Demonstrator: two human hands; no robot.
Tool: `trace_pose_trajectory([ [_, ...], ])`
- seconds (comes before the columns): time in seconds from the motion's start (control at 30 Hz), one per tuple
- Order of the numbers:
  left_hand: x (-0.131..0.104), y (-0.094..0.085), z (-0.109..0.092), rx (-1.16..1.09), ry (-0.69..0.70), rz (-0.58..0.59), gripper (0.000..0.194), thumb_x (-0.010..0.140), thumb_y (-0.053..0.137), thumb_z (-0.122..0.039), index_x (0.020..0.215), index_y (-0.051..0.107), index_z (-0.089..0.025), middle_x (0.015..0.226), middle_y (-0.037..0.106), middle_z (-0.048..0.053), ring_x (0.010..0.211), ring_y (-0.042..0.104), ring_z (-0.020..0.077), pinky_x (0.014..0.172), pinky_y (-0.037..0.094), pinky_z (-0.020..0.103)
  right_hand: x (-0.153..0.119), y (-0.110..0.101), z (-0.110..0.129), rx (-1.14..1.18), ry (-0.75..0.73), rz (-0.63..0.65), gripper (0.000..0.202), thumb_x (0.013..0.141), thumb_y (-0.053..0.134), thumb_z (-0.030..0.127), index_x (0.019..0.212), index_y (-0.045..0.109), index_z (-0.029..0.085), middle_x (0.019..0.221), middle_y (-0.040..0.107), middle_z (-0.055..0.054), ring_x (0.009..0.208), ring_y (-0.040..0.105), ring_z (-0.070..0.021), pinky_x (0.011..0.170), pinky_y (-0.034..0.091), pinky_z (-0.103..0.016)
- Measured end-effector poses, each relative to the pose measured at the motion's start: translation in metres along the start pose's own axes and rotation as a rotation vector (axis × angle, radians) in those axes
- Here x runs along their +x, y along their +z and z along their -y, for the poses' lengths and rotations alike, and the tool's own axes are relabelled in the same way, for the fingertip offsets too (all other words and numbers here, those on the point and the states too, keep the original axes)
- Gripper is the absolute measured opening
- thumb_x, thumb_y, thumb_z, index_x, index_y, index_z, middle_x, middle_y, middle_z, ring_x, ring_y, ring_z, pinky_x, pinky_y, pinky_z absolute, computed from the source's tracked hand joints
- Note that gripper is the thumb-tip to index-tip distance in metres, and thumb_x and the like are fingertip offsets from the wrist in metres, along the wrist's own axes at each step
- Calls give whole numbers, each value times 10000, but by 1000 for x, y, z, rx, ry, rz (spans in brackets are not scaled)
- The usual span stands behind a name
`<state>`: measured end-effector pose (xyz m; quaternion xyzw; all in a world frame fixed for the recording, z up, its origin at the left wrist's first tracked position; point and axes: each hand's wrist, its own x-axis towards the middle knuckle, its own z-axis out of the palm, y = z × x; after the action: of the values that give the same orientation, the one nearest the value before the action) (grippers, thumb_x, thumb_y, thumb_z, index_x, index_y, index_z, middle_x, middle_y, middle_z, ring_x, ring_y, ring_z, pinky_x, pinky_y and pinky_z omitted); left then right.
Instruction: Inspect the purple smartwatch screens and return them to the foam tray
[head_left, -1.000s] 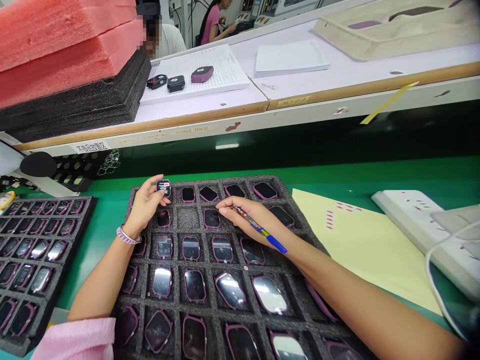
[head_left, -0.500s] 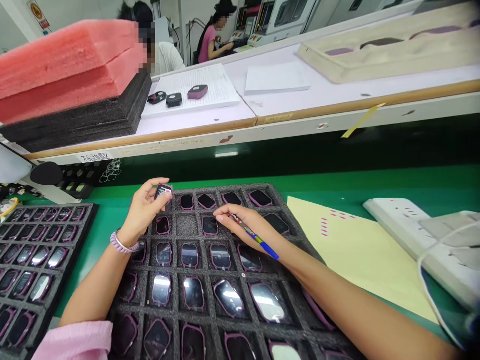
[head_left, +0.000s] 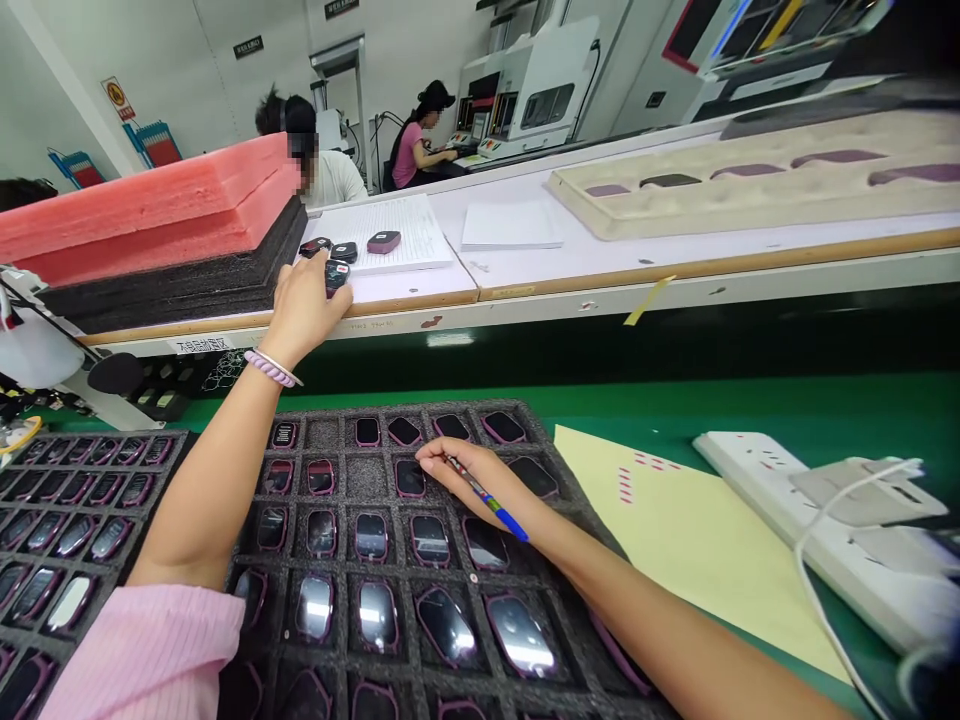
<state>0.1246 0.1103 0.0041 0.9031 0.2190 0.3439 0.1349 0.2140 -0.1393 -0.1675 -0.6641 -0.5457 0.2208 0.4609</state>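
Shelf (head_left: 517,262): beneath the left hand (head_left: 304,312).
Foam tray (head_left: 365,480): below the right hand (head_left: 484,482), near edge cut off.
Left hand: pinching a watch (head_left: 337,279); earlier at the tray, now risen to the shelf.
Right hand: gripping a pen (head_left: 491,507), its front end hidden; still over the tray.
Watch: partly covered by the left hand, label illegible.

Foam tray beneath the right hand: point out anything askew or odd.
In the tray, a skewed watch sits turned in its compartment, out of line with the straighter watch to its left. In the back row, another watch is turned too.
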Motion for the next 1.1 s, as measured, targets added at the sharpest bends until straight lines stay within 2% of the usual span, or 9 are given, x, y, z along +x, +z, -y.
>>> trace_pose_trajectory([
  [0.2,6,-7,4,-5,-51,-16,436,693,708,-117,1122,687,-46,916,584,140,1133,532,410,1137,362,604,1,-1,2,-22,-4,0,289,924,493,411,868,670,190,769,657,-43,676,586,-191,635,448,-278],
  [0.4,7,-7,-1,68,-79,-16,640,705,706,-79,1329,571,-44,1025,616,152,1172,545,400,1147,360,584,-2,-3,4,-25,6,28,309,925,494,443,875,661,188,750,636,-37,656,569,-185,610,433,-270],
  [0.57,-53,-29,-14,201,101,-114,464,856,689,-255,1299,569,-188,1285,561,145,1246,510,346,1152,386,492,-3,-3,1,-18,8,41,332,933,495,466,883,667,187,726,628,-31,631,560,-179,593,419,-267],
  [0.63,-88,-39,-5,303,53,-118,270,921,606,-290,1177,627,-205,1230,583,134,1174,541,335,1086,434,491,-1,0,-4,-17,-1,38,321,926,507,460,877,675,191,749,649,-38,650,578,-184,608,428,-269],
  [0.67,-105,-42,5,348,6,-71,203,933,579,-298,1096,647,-199,1139,613,125,1113,562,333,1051,451,499,-1,2,-6,-14,-7,23,321,918,510,464,868,678,195,755,658,-41,652,583,-186,611,431,-270],
  [0.73,-137,-42,29,423,-108,149,194,914,597,-309,1042,670,-183,1059,638,118,1043,582,333,1022,458,506,0,5,-11,-4,-24,-20,329,898,510,481,846,679,203,737,659,-40,623,574,-185,595,427,-273],
  [0.83,-172,-29,63,512,-308,431,294,925,594,-349,1130,678,-154,1100,636,142,1070,571,344,1021,450,482,1,6,-11,-4,-31,-26,319,896,513,473,841,680,206,720,655,-38,600,561,-183,582,420,-274],
  [0.97,-194,-10,80,564,-439,493,446,915,627,-452,1207,652,-116,1124,607,175,1100,556,368,999,458,462,-1,0,-3,-9,-17,12,280,911,528,428,870,685,200,778,683,-49,651,597,-194,605,438,-277],
  [1.1,-191,-4,71,599,-472,455,481,925,618,-440,1238,622,-75,1157,573,213,1114,540,396,988,459,486,-3,1,-2,-27,-30,2,256,928,528,403,892,679,199,758,669,-45,631,597,-192,600,465,-280],
])
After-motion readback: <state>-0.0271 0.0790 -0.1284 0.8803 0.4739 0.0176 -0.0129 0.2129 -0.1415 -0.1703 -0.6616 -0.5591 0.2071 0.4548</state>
